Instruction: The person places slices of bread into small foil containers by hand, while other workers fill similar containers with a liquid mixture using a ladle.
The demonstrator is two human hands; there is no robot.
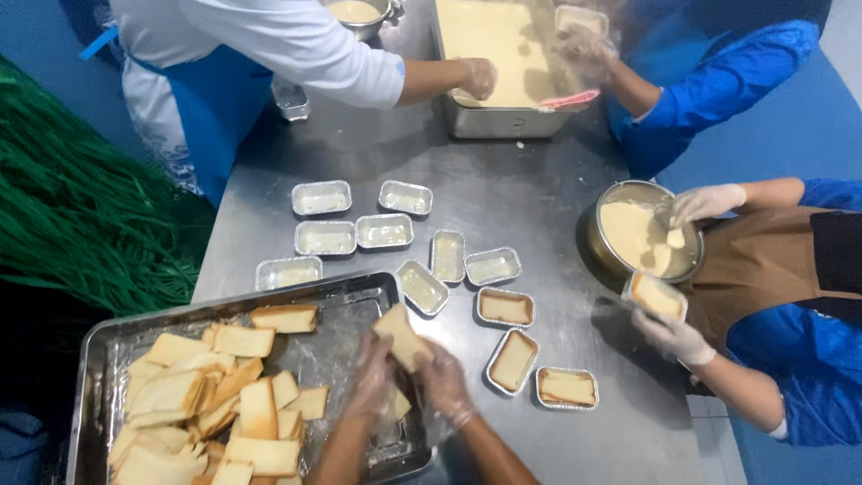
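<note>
Nearest to me, my left hand (pixel 373 382) and right hand (pixel 442 382) meet over the right end of the big metal tray (pixel 99 341). Both wear thin clear gloves, and together they pinch one pale bread slice (pixel 401 334), which stands tilted above the tray's corner, off the pile. The fingers are closed on its lower part; I cannot tell which hand carries more of it.

To do this well, I judge the slice wants a light grip on its edges, so that it does not crumble or bend, and it should stay level as it goes over a foil cup. Both forearms come up from the bottom edge and converge, wrists close together, the left a little lower in the tray.

The cut slices (pixel 206 404) lie heaped in the tray's left half. Just beyond my hands on the steel worktop (pixel 503 180), three filled foil cups (pixel 530 355) sit near each other, with empty foil cups (pixel 359 229) in loose rows farther off.

To the right, another person's gloved hand (pixel 673 337) holds a filled cup beside a round bowl of batter (pixel 642 238). At the far end, two more people reach into a deep rectangular pan (pixel 498 67) of pale batter.
</note>
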